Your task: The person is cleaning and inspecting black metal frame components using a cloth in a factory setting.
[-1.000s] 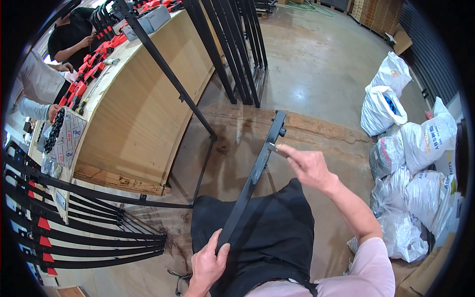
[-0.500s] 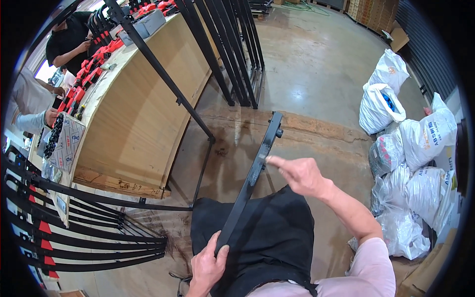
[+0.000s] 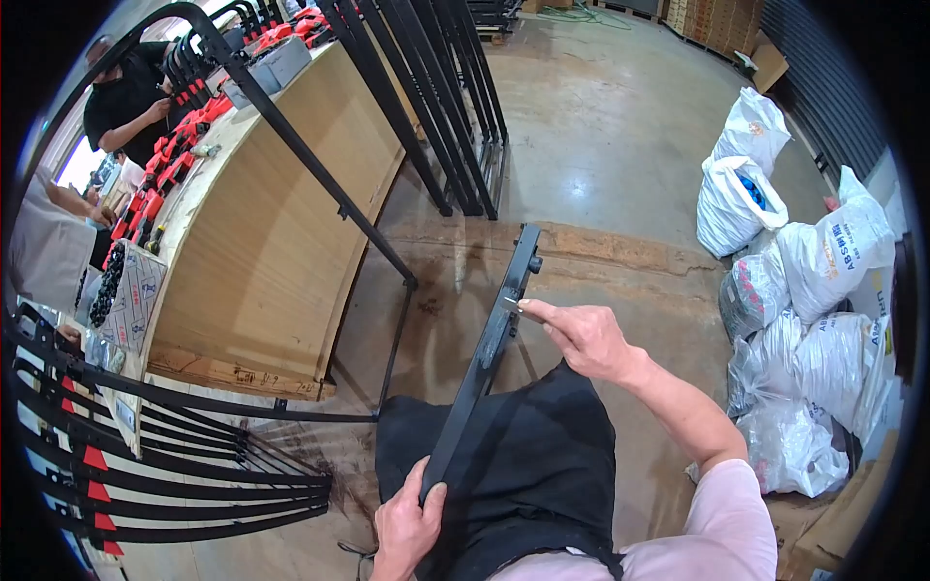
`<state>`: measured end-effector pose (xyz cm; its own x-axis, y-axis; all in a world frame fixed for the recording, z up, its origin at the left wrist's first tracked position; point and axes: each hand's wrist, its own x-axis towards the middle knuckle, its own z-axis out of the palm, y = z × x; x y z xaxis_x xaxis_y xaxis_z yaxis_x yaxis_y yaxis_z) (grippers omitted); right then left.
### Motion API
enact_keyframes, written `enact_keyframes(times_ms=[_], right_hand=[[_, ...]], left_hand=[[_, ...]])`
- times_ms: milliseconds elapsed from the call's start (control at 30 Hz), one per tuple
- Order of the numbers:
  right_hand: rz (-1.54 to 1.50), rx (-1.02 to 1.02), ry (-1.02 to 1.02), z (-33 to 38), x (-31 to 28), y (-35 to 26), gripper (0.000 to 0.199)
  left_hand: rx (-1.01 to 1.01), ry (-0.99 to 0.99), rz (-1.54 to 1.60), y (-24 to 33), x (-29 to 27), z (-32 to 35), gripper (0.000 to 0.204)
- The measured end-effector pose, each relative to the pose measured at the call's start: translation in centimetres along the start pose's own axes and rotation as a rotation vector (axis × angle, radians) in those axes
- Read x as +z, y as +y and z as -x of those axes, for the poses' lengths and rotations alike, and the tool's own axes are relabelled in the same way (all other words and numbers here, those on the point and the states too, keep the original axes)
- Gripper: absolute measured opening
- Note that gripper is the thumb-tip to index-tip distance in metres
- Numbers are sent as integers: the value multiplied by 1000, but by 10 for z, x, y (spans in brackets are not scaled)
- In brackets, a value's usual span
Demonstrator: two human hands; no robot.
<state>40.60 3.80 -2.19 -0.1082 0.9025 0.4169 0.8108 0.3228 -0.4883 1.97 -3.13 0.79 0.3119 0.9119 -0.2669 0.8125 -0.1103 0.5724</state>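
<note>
A black square metal tube (image 3: pixel 474 373) slants up from my lap, with a knob-like fitting near its far end. Its lower end is gripped by my left hand (image 3: pixel 407 523), the thumb lying along one side. My right hand (image 3: pixel 589 341) is pinched at the tube's upper part, holding a small thin pale piece (image 3: pixel 511 303) against the top face; its exact kind is too small to make out. Greyish scuffs show on the face beside that piece. A black apron (image 3: pixel 523 455) covers my lap below the tube.
A wooden workbench (image 3: pixel 257 252) with red parts (image 3: pixel 174 160) stands left, two people behind it. A black tubular frame (image 3: pixel 320 169) rises before it. Curved black tubes (image 3: pixel 194 484) lie low left; black uprights (image 3: pixel 426 107) stand ahead. White sacks (image 3: pixel 814 358) pile up right.
The view has shifted slightly. My right hand has moved a little along the tube's face, and the small pale piece shows more clearly. My left hand keeps its grip.
</note>
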Motion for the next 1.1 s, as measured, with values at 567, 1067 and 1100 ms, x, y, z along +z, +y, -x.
enact_keyframes(times_ms=[567,1067,1100], right_hand=[[220,-31,174,-11,2,27,17],[143,-123,57,4,8,-1,19],[117,-123,24,7,11,-5,18]], left_hand=[[7,7,21,-1,-3,-1,51],[21,14,12,-2,-3,-3,51],[22,16,11,-3,-3,-3,51]])
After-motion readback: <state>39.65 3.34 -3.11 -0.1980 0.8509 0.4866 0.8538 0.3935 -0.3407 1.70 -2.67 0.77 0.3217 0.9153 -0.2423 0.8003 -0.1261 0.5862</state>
